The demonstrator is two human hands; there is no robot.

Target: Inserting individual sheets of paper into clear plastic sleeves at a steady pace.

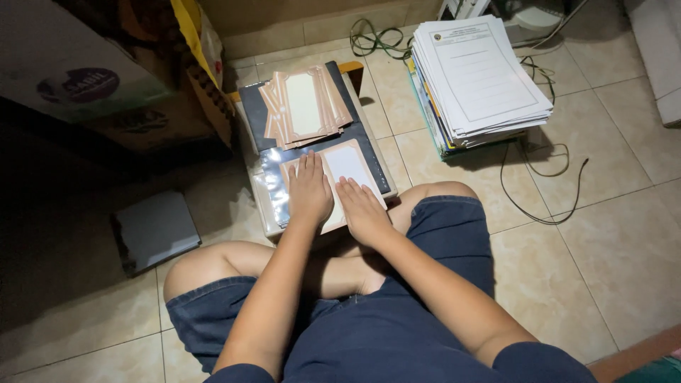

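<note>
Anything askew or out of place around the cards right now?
The stack of bordered cards is fanned unevenly, not squared. A loose cable trails from under the paper stack. Both hands, left hand and right hand, press flat on one card.

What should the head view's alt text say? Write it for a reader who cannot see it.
A person sitting cross-legged on a tiled floor presses the left hand and right hand flat on a tan-bordered card on a low board, beyond it a fanned pile of cards and a paper stack.

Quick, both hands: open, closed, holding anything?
Left hand: open, flat on the tan-bordered card.
Right hand: open, flat on the same card.
</note>
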